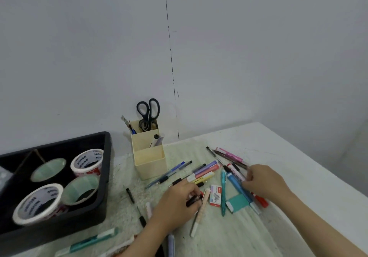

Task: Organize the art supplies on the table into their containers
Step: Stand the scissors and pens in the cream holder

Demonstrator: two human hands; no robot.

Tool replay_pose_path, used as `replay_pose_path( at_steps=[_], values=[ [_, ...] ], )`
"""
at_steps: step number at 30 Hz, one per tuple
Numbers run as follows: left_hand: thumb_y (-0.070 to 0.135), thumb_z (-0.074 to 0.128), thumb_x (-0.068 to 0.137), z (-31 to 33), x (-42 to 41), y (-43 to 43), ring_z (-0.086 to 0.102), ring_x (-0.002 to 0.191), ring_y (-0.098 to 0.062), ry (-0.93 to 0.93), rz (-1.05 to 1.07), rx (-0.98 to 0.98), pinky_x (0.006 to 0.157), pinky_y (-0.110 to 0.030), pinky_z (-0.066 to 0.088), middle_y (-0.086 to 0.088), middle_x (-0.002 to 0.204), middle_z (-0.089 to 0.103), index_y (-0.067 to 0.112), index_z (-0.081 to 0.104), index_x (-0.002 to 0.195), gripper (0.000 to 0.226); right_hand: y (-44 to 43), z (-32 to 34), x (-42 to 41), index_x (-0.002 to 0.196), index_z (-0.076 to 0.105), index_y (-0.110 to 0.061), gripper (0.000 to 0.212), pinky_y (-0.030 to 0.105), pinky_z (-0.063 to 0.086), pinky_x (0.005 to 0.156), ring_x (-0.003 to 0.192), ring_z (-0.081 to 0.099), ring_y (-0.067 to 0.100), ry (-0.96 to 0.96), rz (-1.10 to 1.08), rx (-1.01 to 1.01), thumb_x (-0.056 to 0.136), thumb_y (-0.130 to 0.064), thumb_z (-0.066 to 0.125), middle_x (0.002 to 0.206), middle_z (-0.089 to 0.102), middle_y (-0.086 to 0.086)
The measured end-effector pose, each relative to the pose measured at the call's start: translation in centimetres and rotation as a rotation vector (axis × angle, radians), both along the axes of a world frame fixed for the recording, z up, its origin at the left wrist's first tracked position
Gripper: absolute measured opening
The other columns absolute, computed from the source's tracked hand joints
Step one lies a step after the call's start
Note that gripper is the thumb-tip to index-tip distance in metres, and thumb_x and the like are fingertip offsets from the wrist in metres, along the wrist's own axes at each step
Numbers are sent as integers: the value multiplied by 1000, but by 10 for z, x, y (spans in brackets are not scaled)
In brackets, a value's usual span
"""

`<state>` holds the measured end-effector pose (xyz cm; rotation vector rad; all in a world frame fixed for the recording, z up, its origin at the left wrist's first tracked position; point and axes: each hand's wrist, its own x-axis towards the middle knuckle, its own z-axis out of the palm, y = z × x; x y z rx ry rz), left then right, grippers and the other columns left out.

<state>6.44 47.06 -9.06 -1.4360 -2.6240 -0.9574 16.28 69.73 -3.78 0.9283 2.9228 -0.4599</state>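
Observation:
Pens and markers (pixel 205 172) lie scattered on the pale green mat. My left hand (pixel 175 203) curls round a black pen (pixel 192 200) near the middle of the pile. My right hand (pixel 262 181) reaches over the pens on the right, its fingertips on a pink-and-white marker (pixel 237 174); whether they pinch it is unclear. A cream pen holder (pixel 149 157) stands behind the pile with black scissors (pixel 148 111) and a few pens in it. A small staples box (pixel 215 196) and a teal eraser (pixel 238 203) lie between my hands.
A black tray (pixel 106 169) on the left holds several tape rolls (pixel 87 163). A teal pen (pixel 89 242) lies at the near edge, two black pens (pixel 130 196) left of my left hand. The wall runs close behind; the table edge falls away on the right.

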Motion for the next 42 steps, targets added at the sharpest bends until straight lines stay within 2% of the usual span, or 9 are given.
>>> replay_pose_path(
  at_steps=[6,10,13,18,24,31,35,37,42],
  values=[
    [16,61,86,-2,4,-4,53,84,2,-150,59,53,73,-9,41,16,90,56,26,61,99,17,2,7,15,85,58,-14,10,26,52,61,67,64,13,402,-195,-396,84,-19,67,80,68,3],
    [5,52,89,3,2,-15,57,84,3,-285,159,160,72,-9,45,12,93,62,30,61,94,28,-4,10,28,119,45,-23,37,26,47,59,68,64,18,584,-226,-583,88,-15,62,80,70,6],
    [1,51,89,7,-2,-31,58,82,3,-342,218,207,70,-10,45,12,90,64,33,61,87,34,-12,6,35,134,30,-38,60,30,53,62,72,65,25,593,-189,-621,89,-13,60,81,70,10],
    [5,64,82,14,5,-59,57,74,-1,-340,200,170,65,-12,45,9,80,64,25,66,78,21,-31,1,42,135,33,-44,63,30,55,60,68,64,22,588,-133,-655,89,-7,56,76,68,15],
    [23,59,86,19,10,-48,52,72,0,-150,152,-80,66,-16,45,15,84,60,27,65,95,12,-51,-6,43,136,27,-46,72,45,58,72,75,67,32,566,-114,-677,86,-7,61,76,68,14],
    [30,64,82,34,8,-21,59,85,-10,-65,137,-336,73,-24,48,7,96,65,25,64,107,26,-75,-10,44,135,29,-40,73,33,59,59,66,69,25,587,-54,-737,83,-1,63,79,63,16],
    [20,62,85,44,3,-29,58,77,-3,-315,215,-57,69,-21,48,11,88,64,25,66,106,22,-82,-5,32,127,34,-38,64,43,59,68,64,69,24,687,-6,-715,84,-2,63,77,66,13],
    [15,62,86,56,-2,-36,57,75,-6,-383,259,129,70,-21,50,10,84,62,24,64,103,19,-85,3,19,127,34,-33,56,39,59,71,65,68,23,751,38,-698,87,-4,61,73,68,13],
    [10,63,86,97,-24,-59,55,78,0,-315,403,438,64,-10,45,12,86,59,23,56,101,21,-103,34,-30,116,29,-28,48,25,51,59,58,62,18,877,196,-655,88,-6,60,67,66,16]
  ],
)
